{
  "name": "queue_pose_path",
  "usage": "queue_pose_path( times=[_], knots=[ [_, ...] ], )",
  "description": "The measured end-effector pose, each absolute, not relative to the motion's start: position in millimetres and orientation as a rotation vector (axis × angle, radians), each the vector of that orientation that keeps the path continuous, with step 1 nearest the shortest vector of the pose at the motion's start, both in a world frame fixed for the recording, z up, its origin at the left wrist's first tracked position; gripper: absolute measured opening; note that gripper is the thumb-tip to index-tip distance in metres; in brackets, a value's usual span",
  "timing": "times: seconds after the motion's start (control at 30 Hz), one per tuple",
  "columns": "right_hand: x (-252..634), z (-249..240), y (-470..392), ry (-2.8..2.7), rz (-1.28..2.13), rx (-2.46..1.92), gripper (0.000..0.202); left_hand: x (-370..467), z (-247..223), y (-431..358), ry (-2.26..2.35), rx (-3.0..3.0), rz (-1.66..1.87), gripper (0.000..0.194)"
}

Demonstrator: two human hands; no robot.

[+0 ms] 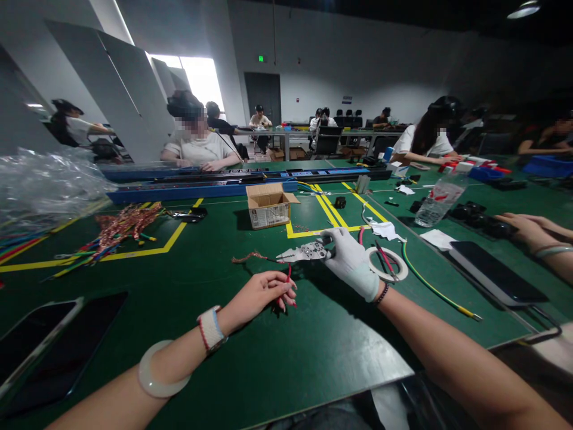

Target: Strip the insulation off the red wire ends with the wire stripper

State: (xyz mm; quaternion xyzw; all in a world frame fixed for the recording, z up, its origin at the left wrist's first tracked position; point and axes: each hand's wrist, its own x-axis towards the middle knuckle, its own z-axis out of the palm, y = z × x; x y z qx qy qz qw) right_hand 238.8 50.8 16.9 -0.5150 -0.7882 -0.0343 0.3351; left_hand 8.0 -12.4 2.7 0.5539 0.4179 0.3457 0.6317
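Observation:
My left hand (264, 291), bare, pinches a thin red wire (289, 273) that sticks up between the fingers. Its fingers are closed, and part of the wire is hidden in them. In a white glove, my right hand (351, 258) grips a pair of wire strippers (304, 252), whose jaws point left just above my left fingertips. A twisted copper strand (248, 257) lies by the jaw tips; whether the jaws hold it I cannot tell. Beside the glove lies a roll of white tape (400, 272) with a red-and-black tool (385, 261) across it.
A small cardboard box (270, 206) stands beyond my hands. Left are a heap of copper strands (128, 227), colored wires and phones (71, 352). A green-yellow cable (432, 286), water bottle (441, 200) and power bank (496, 272) lie right, near another person's hands (530, 230).

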Motion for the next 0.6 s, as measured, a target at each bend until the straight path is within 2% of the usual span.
queue_pose_path(
  times=[0.13,0.23,0.37,0.6],
  knots=[
    [252.8,15.9,65.7,-1.993,-0.14,-1.384,0.044,7.4,3.7,-13.0,0.958,1.299,0.77,0.033],
    [260.5,16.5,72.6,-2.076,-0.193,-1.211,0.055,7.0,4.8,-12.9,0.966,1.295,0.799,0.033],
    [262.7,19.1,69.9,-2.127,-0.234,-0.962,0.056,5.9,5.7,-12.0,0.986,1.277,0.833,0.031],
    [258.3,24.5,59.9,-2.151,-0.46,-0.915,0.078,4.5,6.4,-11.1,1.0,1.271,0.834,0.029]
  ],
)
